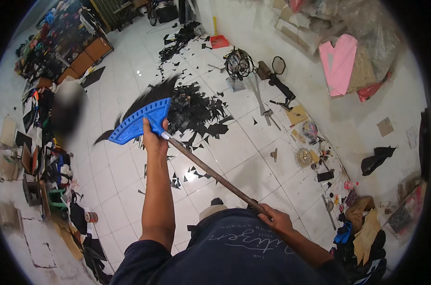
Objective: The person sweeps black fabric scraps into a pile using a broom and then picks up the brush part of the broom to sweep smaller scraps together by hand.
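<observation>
Slanting broom: blue head pointing upper left, handle lower right; left fingers clasping head, right fingers clasping handle.

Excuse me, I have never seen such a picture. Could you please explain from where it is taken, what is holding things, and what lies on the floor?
There is no machine here, only a bare-handed person. A wide camera on this person's head looks down, so straight edges bend near the rim. The left hand grips a broom at its blue base, where the handle joins. The right hand holds the handle near its other end. On the white tiled floor lie many black scraps, and a red dustpan is farther off.
</observation>
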`<state>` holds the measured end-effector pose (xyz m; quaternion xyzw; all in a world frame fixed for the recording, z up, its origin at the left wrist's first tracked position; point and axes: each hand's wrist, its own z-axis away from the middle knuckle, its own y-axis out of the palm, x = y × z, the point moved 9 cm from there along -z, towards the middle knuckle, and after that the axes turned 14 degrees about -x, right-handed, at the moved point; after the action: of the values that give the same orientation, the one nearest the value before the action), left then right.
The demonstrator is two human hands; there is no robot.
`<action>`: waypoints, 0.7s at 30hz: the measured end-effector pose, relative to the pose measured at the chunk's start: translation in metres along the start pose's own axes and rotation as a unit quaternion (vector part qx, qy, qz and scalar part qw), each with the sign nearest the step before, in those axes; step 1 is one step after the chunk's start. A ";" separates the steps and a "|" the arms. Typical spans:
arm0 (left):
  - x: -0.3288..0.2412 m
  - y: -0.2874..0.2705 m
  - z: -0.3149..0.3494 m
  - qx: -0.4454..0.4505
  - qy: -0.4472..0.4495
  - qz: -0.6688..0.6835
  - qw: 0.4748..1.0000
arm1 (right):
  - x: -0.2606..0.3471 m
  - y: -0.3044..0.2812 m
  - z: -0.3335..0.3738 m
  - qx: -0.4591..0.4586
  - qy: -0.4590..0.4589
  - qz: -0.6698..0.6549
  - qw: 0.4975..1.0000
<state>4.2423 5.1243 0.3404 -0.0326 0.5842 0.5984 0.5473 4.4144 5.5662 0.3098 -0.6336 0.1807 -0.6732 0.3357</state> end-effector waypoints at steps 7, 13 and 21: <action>-0.001 -0.010 0.003 0.039 0.003 0.009 0.999 | 0.001 -0.005 -0.013 0.015 -0.021 -0.004 1.000; -0.005 -0.009 0.003 0.053 0.012 -0.001 0.998 | 0.009 -0.005 -0.007 0.031 -0.005 0.021 0.999; -0.005 -0.002 0.004 0.045 -0.015 0.018 0.999 | -0.002 0.022 0.003 0.168 0.054 -0.202 0.963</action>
<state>4.2482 5.1231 0.3433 0.0115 0.6027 0.5820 0.5458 4.4219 5.5520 0.2940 -0.5542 -0.0486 -0.7811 0.2836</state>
